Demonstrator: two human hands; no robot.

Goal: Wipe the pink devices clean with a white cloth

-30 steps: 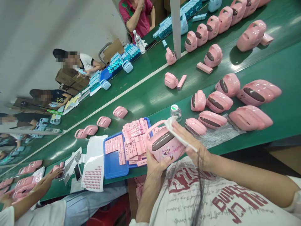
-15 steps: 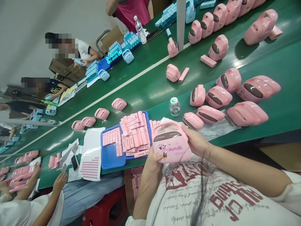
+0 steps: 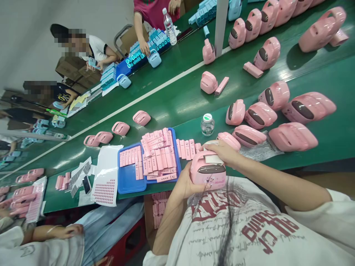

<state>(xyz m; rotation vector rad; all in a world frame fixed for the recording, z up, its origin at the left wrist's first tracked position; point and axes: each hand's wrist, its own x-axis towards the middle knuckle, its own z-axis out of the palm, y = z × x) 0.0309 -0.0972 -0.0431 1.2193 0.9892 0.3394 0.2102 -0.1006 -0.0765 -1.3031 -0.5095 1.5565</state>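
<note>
Near my body is a pink plastic housing (image 3: 198, 173) with a carry handle, a dark oval window and a printed cartoon figure. My left hand (image 3: 186, 184) grips it by its left side, thumb across the front. My right hand (image 3: 222, 150) is closed on a white cloth (image 3: 214, 159) pressed against the top of the housing by the handle; part of the cloth is hidden under the fingers. Just beyond stand a small clear jar (image 3: 207, 125) with a green and white lid and a blue tray (image 3: 132, 187) of pink printed strips.
More pink housings (image 3: 292, 136) stand on the right, some on bubble wrap (image 3: 256, 151). A white sticker sheet (image 3: 107, 162) and a phone (image 3: 87, 184) lie left of the tray. A co-worker's arm (image 3: 55, 232) is at the left. A post (image 3: 221, 29) rises from the green bench.
My right hand has moved from the housing's right side to its top and now has the white cloth. The housing has tilted, its top more toward me. Across the bench, a person reaches to a blue housing.
</note>
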